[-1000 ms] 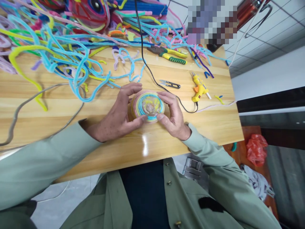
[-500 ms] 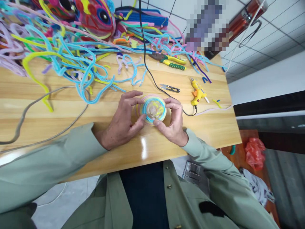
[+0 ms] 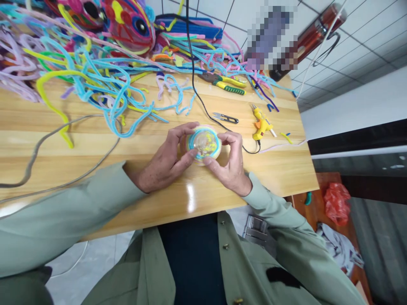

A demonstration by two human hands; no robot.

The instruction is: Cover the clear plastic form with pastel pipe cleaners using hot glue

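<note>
Between my hands, at the middle of the table, is a round, clear, bowl-like piece [image 3: 205,143] ringed with blue, yellow and pink pipe cleaner. My left hand [image 3: 173,156] grips its left side, thumb at the lower rim and fingers curled over the top. On the opposite side my right hand [image 3: 230,161] holds the rim between thumb and bent fingers. The yellow and white patches inside the piece are too blurred to name. Just beyond it lie small thread snips [image 3: 225,117], and a yellow glue gun [image 3: 261,124] rests to the right.
Tangled pipe cleaners [image 3: 111,89] cover the far left of the wooden table [image 3: 273,173]. Colourful fish-like figures [image 3: 127,27] stand behind them. Green-and-yellow pliers [image 3: 225,83] lie farther back, near a red thermos [image 3: 308,42]. A black cable [image 3: 199,95] crosses the tabletop.
Both hands keep hold of the round piece. My left thumb has shifted slightly inward and up over its rim, and the piece appears slightly turned or tilted. The whole view has shifted slightly.
</note>
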